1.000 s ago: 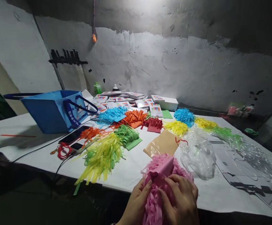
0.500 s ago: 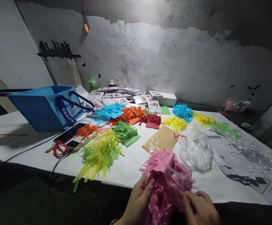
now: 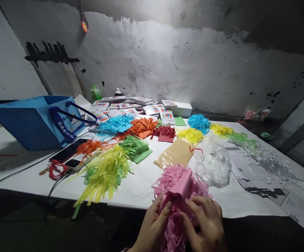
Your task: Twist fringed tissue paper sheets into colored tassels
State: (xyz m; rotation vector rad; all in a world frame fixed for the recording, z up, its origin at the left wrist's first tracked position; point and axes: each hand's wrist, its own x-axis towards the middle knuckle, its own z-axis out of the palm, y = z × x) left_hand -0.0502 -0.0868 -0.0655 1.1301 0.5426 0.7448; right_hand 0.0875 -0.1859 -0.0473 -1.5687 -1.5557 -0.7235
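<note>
A bunch of pink tissue-paper tassels (image 3: 169,180) hangs over the front table edge, its solid uncut band folded up in the middle. My left hand (image 3: 154,224) grips it on the left, thumb pressed against the fold. On the right side, my right hand (image 3: 208,222) has its thumb and fingers closed on the strands and the band's edge. Part of the paper is hidden under both hands. Just beyond lies a tan envelope-like sheet (image 3: 175,154) with a red strip at its corner. Crumpled clear plastic (image 3: 212,162) sits right of that sheet.
Yellow fringe (image 3: 104,171) and green fringe (image 3: 134,147) lie on the left. Orange (image 3: 143,126), dark red (image 3: 164,133) and blue fringes (image 3: 199,122) lie farther back, before stacked printed packets (image 3: 152,109). A blue bag (image 3: 23,122), phones (image 3: 73,162) and cables are at left; flattened cardboard (image 3: 256,178) is at right.
My right hand has moved left and up, from the outer strands to the folded band. My left hand keeps its hold. The whole view has shifted slightly, with table things appearing farther left.
</note>
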